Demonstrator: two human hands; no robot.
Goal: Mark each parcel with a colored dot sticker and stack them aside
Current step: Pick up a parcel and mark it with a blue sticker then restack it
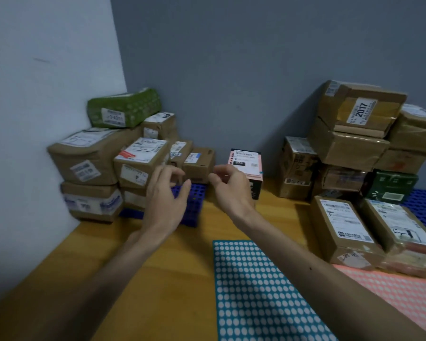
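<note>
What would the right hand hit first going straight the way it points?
Likely the pink-and-black parcel standing just beyond the right hand. Depth is unclear, but nothing shows between them.

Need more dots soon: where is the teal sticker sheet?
Head view, lower centre: the teal sticker sheet lies on the table left of the pink sheet.

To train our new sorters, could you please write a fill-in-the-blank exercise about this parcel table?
The top parcel of the left stack is ___. The sticker sheet beside the teal sheet is ___. The top box of the right stack has a label reading ___.
Missing words: green; pink; 2017.
</note>
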